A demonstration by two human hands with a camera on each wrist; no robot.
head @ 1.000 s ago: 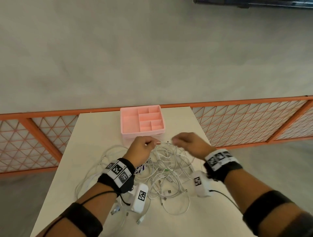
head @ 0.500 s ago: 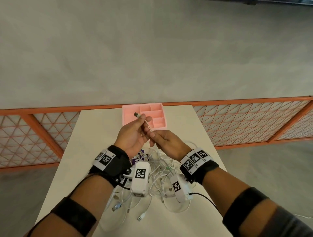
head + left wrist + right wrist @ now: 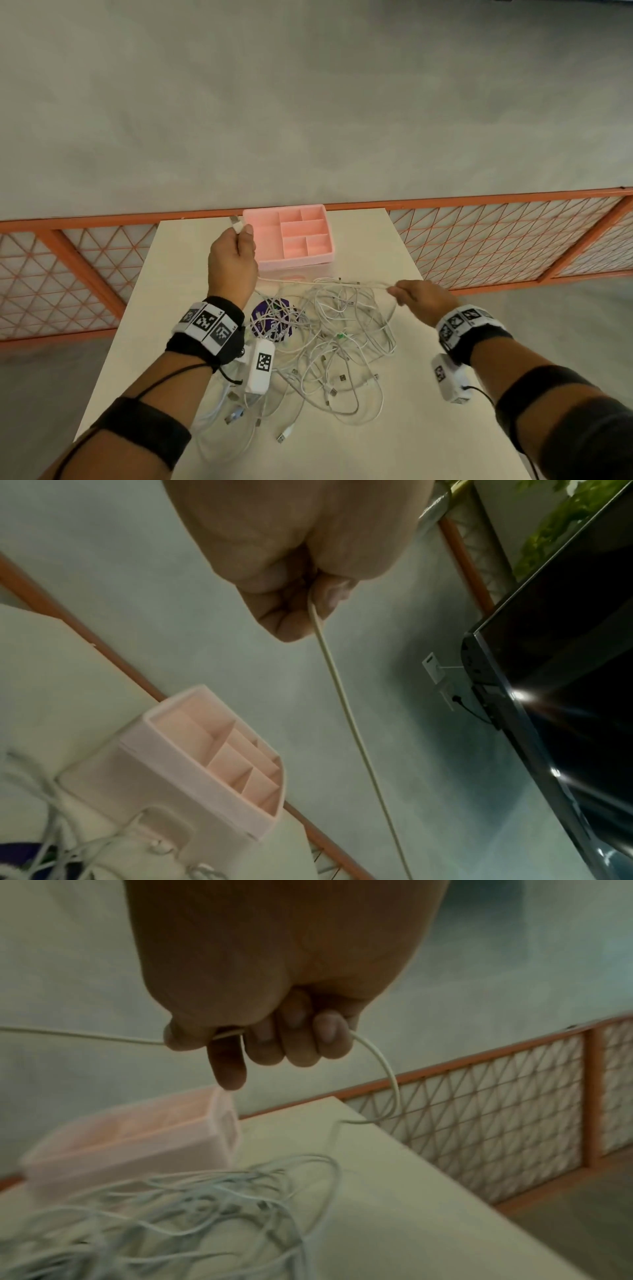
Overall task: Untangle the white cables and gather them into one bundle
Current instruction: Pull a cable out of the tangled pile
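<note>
A tangle of white cables (image 3: 342, 335) lies on the pale table (image 3: 428, 428), with several USB plugs sticking out near the front. My left hand (image 3: 234, 255) grips one white cable just behind its USB plug (image 3: 236, 222), raised beside the pink box. That white cable (image 3: 322, 283) runs taut to the right into my right hand (image 3: 416, 298), which is curled round it above the pile's right side. In the left wrist view the cable (image 3: 346, 710) leaves my fist (image 3: 294, 596) downward. Seen from the right wrist, the cable (image 3: 383, 1066) passes through my curled fingers (image 3: 274, 1042).
A pink divided organiser box (image 3: 294, 236) stands at the table's far edge. A purple round object (image 3: 270, 320) lies under the cables' left part. An orange mesh railing (image 3: 496, 240) runs behind the table. A dark screen (image 3: 565, 669) shows in the left wrist view.
My hands were close together on one cable end; now they have moved apart, the left up and left with the plug, the right to the right, drawing the cable taut.
</note>
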